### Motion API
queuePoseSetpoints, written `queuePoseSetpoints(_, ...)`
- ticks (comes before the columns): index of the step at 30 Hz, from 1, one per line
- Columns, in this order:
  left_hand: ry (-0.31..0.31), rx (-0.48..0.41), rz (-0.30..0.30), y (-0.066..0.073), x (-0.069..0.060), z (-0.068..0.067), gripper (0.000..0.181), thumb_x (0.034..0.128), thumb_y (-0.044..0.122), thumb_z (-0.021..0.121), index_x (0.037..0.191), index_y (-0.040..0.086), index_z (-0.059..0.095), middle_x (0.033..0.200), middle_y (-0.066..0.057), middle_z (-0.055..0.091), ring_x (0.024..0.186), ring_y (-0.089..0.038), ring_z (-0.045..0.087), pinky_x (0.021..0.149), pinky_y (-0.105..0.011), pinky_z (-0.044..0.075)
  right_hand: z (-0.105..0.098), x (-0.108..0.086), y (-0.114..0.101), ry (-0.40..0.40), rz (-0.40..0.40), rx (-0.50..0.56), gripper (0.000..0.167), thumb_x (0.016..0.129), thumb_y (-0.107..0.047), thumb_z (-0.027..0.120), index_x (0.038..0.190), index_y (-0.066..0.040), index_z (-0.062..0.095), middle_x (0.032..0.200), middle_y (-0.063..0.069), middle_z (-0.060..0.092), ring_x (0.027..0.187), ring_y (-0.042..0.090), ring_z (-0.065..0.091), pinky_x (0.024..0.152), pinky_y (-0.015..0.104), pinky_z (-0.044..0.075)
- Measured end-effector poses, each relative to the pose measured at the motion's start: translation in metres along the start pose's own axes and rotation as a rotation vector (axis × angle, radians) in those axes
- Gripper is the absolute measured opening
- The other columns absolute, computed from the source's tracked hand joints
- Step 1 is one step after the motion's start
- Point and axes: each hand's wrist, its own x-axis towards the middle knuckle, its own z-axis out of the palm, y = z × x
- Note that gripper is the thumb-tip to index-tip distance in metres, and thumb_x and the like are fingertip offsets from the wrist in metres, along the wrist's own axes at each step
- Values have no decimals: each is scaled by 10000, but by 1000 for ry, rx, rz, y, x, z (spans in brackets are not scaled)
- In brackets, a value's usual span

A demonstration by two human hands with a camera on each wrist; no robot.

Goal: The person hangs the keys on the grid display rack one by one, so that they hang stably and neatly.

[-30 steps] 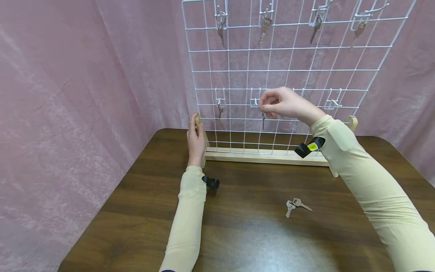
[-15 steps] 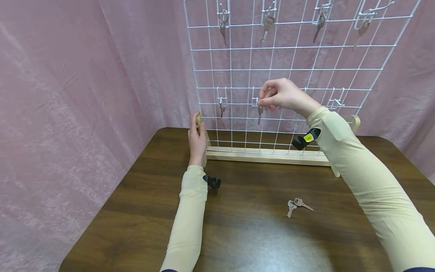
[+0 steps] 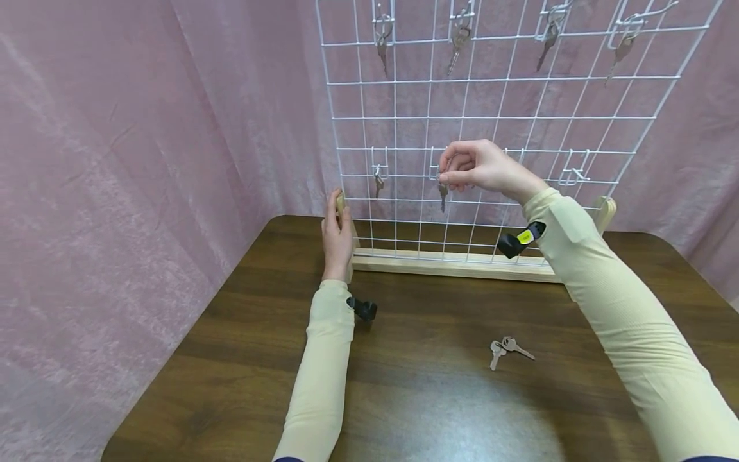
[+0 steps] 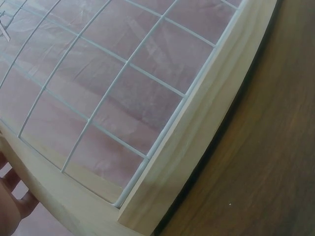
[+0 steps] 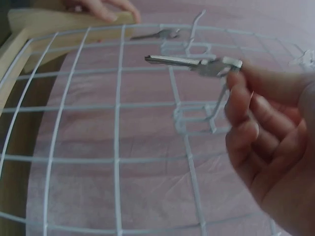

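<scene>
My right hand (image 3: 487, 168) pinches a silver key (image 3: 442, 197) near its head, between thumb and fingertips. In the right wrist view the key (image 5: 211, 67) points left, right by a white hook (image 5: 211, 118). Whether its ring is over that hook is hidden by the fingers. My left hand (image 3: 337, 240) grips the wooden side of the stand (image 3: 456, 266), at the lower left of the white wire grid (image 3: 491, 118). In the left wrist view a few left-hand fingers (image 4: 15, 204) show along the wood's edge.
Keys hang on the upper row of hooks, such as one key (image 3: 460, 40). Another key (image 3: 378, 185) hangs at lower left. A lower right hook (image 3: 574, 175) carries no key. Two loose keys (image 3: 518, 350) lie on the wooden table (image 3: 416, 385). A pink curtain (image 3: 144, 160) stands behind.
My right hand has moved left and up with the key to the second lower hook, then slightly down. The left hand keeps its place on the stand. The head view has shifted slightly.
</scene>
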Motion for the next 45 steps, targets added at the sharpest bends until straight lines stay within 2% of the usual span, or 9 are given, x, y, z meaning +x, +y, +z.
queuePoseSetpoints(5,-6,7,-4,-1,0,0,405,1022,438,410,1417,506,348,1252,-76,562,1098,-245,446,853,-470,449,4,-3,10,18,-86,-57,187,892,-109,693,1028,-15,605,737,-33,670,646,79,633,622,225,541)
queuePoseSetpoints(11,-7,12,-6,-3,1,1,403,1021,453,399,1413,524,339,1265,-70,564,1102,-243,454,857,-471,451,10,-4,16,96,-206,-134,156,884,-63,690,1024,-27,633,767,65,678,636,94,624,619,184,513)
queuePoseSetpoints(14,-6,7,-1,-3,1,1,408,1022,450,397,1425,492,347,1266,-76,561,1099,-245,452,854,-473,452,13,-3,20,136,-265,-154,151,875,-40,692,1018,-23,646,794,120,687,645,98,622,620,161,502)
queuePoseSetpoints(21,0,2,3,-1,1,1,406,1027,410,414,1420,493,355,1268,-79,557,1099,-245,452,860,-477,461,17,0,27,223,-388,-294,135,868,-12,688,996,-30,649,823,104,705,675,-27,560,633,120,470)
queuePoseSetpoints(28,-3,-1,-3,0,0,0,407,1028,403,415,1411,522,345,1285,-62,552,1102,-242,445,857,-479,462,19,1,29,238,-400,-327,127,870,-1,680,987,-20,634,833,105,705,708,-33,549,639,118,455)
queuePoseSetpoints(34,-7,3,-16,-2,-1,0,397,1017,453,406,1399,541,344,1343,-32,544,1138,-239,442,905,-494,453,22,0,30,235,-370,-353,164,870,-10,681,1023,-30,628,851,121,689,748,90,570,660,114,441)
queuePoseSetpoints(38,-4,10,-15,-2,-1,1,392,1020,446,405,1393,549,344,1286,-56,550,1118,-236,445,883,-485,457,22,-2,31,232,-369,-377,188,874,-8,673,1053,-30,619,841,97,669,768,137,575,645,126,440)
queuePoseSetpoints(45,1,12,-6,-2,0,0,399,1019,455,402,1401,547,336,1256,-82,543,1093,-240,450,846,-471,463,22,-7,32,247,-392,-461,313,893,-5,632,1195,-65,574,833,70,635,785,158,595,654,242,458)
